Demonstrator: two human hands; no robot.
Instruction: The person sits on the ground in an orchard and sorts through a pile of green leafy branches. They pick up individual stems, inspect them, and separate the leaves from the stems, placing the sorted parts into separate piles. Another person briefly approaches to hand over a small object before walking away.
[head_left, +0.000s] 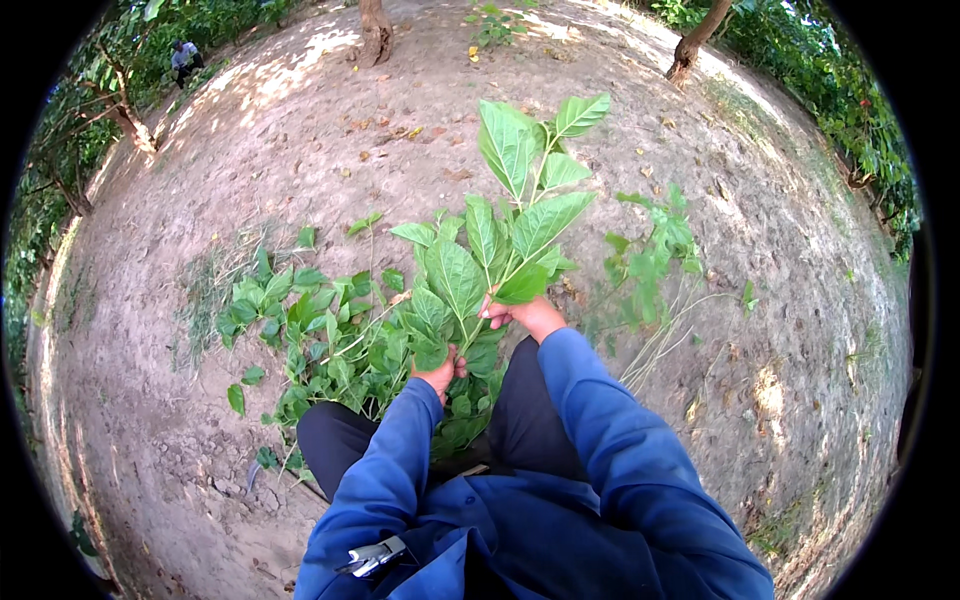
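Observation:
My left hand (444, 372) is closed around the lower stems of a bunch of leafy green shoots (455, 279). Higher up and to the right, my right hand (521, 313) grips a long leafy shoot (531, 195) whose tip points away from me. Broad, toothed leaves cover parts of both hands' fingers. Under and left of the bunch, a loose heap of cut leafy branches (322, 315) lies on the soil between and beyond my knees. Stem ends inside my left fist are hidden.
Bare stems with lobed leaves (652, 262) lie to the right. Dry grass (214, 277) is left of the heap. A silver metal object (375, 556) rests against my clothing. Tree trunks (375, 34) stand ahead, and a person (184, 60) is far off at upper left.

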